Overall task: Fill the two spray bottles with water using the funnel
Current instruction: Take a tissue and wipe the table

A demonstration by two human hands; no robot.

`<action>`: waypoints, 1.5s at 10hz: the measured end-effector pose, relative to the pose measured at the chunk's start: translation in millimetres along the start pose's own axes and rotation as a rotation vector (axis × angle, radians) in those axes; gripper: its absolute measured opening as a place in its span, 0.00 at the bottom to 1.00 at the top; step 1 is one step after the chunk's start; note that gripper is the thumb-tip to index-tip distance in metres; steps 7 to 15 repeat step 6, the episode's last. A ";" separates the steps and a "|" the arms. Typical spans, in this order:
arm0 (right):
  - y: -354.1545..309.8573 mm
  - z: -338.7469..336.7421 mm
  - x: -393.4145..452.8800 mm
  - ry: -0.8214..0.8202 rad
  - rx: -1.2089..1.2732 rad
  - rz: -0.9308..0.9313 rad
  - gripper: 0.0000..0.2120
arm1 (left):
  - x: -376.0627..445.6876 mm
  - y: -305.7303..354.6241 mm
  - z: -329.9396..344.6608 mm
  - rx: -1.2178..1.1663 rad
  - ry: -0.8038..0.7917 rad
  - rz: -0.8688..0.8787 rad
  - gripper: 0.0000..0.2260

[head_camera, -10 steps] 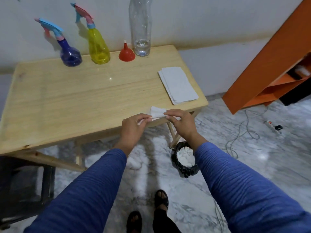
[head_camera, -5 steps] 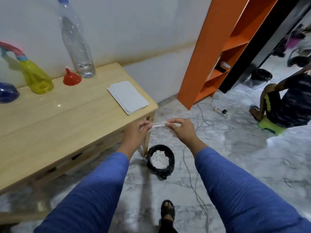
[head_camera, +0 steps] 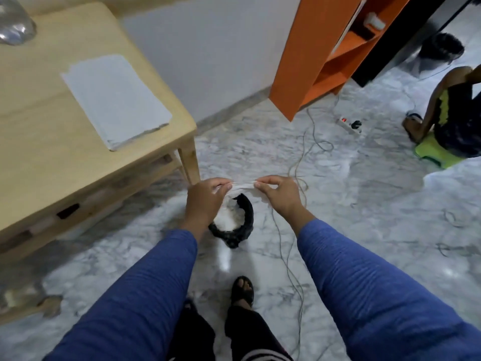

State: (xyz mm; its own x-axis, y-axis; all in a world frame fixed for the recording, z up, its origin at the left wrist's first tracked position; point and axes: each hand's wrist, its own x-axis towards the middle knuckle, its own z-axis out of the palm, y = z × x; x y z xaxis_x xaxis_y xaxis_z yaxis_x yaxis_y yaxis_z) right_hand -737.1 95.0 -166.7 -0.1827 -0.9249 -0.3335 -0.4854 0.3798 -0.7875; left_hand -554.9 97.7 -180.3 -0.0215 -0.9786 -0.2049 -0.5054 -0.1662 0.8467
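Observation:
My left hand point(head_camera: 207, 201) and my right hand point(head_camera: 279, 195) each pinch one end of a white paper tissue point(head_camera: 243, 185) stretched between them. They hold it over the floor, right above a black-lined bin point(head_camera: 238, 225) with white paper inside. Only the base of the clear water bottle point(head_camera: 15, 24) shows at the top left on the wooden table point(head_camera: 46, 152). The spray bottles and the funnel are out of view.
A stack of white tissues point(head_camera: 117, 97) lies near the table's right edge. An orange shelf unit point(head_camera: 320, 53) stands against the wall. A power strip point(head_camera: 348, 124) and loose cables point(head_camera: 307, 152) lie on the marble floor. A person point(head_camera: 453, 113) sits at the far right.
My view has swung right and down, away from the table. Both hands carried the tissue off the table edge to above the bin. The spray bottles and funnel left the view.

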 end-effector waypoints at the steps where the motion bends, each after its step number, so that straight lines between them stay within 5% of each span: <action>1: 46.1 25.3 33.1 -0.040 0.018 0.056 0.06 | 23.3 -37.0 32.0 -0.054 -0.009 -0.114 0.07; 3: 134.1 82.9 93.8 -0.026 0.051 0.131 0.07 | 66.2 -114.5 94.8 0.004 0.006 -0.158 0.08; 5: 193.3 123.8 128.7 -0.174 -0.009 0.172 0.15 | 90.8 -182.2 142.4 0.043 -0.172 -0.231 0.17; 6: 201.9 130.7 136.2 -0.248 -0.120 0.174 0.21 | 96.8 -193.9 150.2 0.117 -0.244 -0.199 0.21; 15: 201.9 130.7 136.2 -0.248 -0.120 0.174 0.21 | 96.8 -193.9 150.2 0.117 -0.244 -0.199 0.21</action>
